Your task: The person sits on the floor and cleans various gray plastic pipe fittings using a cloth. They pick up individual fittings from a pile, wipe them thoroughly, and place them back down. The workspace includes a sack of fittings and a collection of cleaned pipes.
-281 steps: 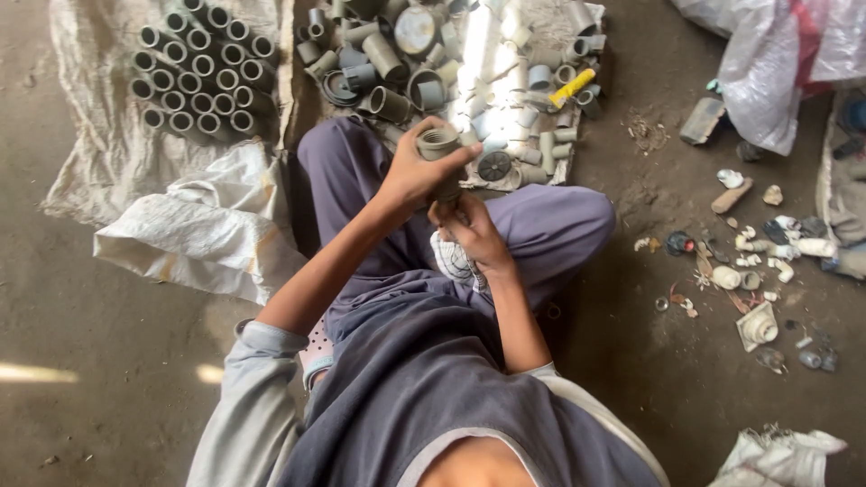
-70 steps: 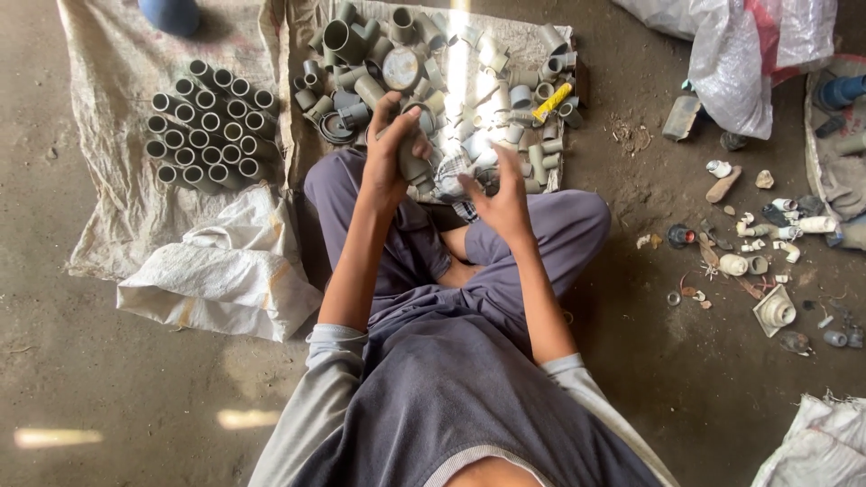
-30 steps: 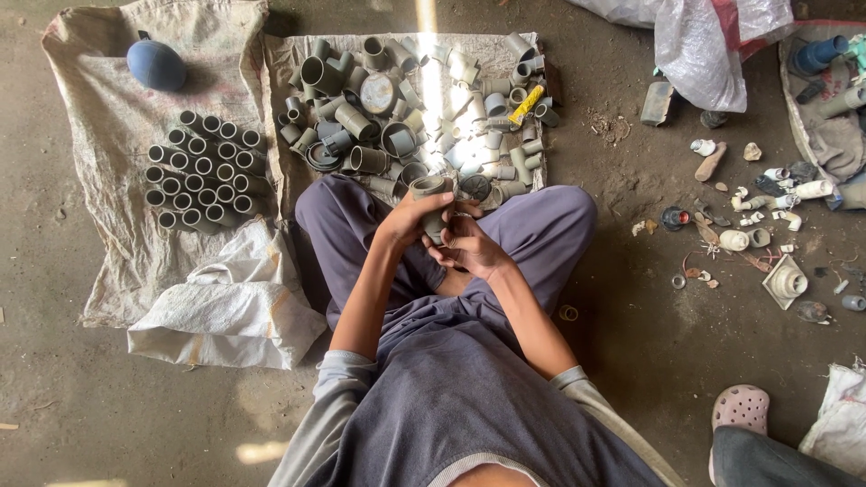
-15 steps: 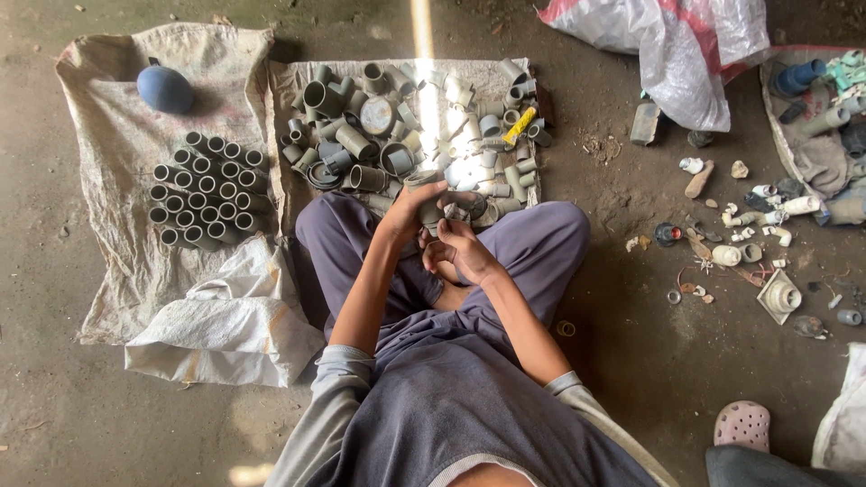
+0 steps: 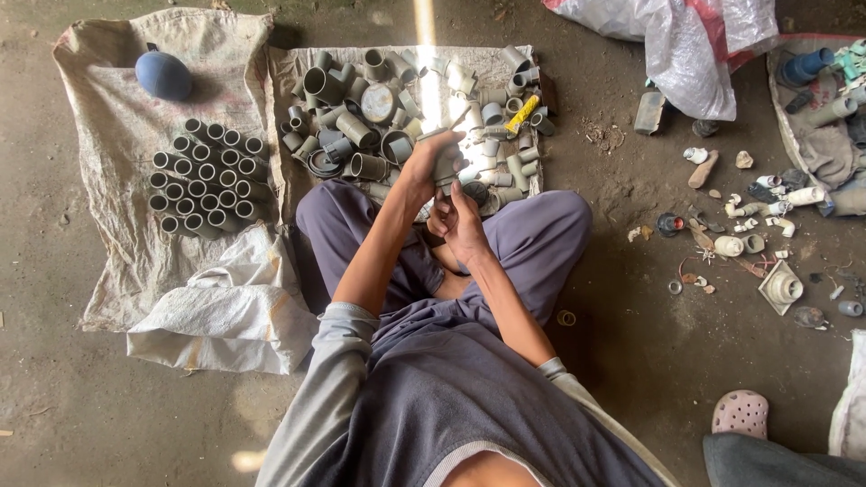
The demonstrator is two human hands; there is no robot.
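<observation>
I sit cross-legged on the floor in purple trousers. My left hand [image 5: 424, 167] is raised over my knees and grips a grey pipe fitting [image 5: 445, 163] by its upper end. My right hand [image 5: 460, 221] sits just below it, fingers curled against the fitting's lower part; what they pinch is hidden. Right in front of my knees lies a loose pile of grey pipe fittings [image 5: 406, 108] on a sack, with one yellow piece [image 5: 522, 114] among them.
To the left, several grey couplings [image 5: 206, 176] stand upright in rows on a spread sack [image 5: 108, 99], with a blue ball-like object [image 5: 162, 75] above. A folded white sack [image 5: 225, 307] lies near my left knee. Small scraps [image 5: 749, 234] litter the right. Another person's sandalled foot [image 5: 741, 413] is bottom right.
My left hand has lifted the fitting forward and up, over the edge of the pile. My right hand followed just beneath it. The view shifted slightly.
</observation>
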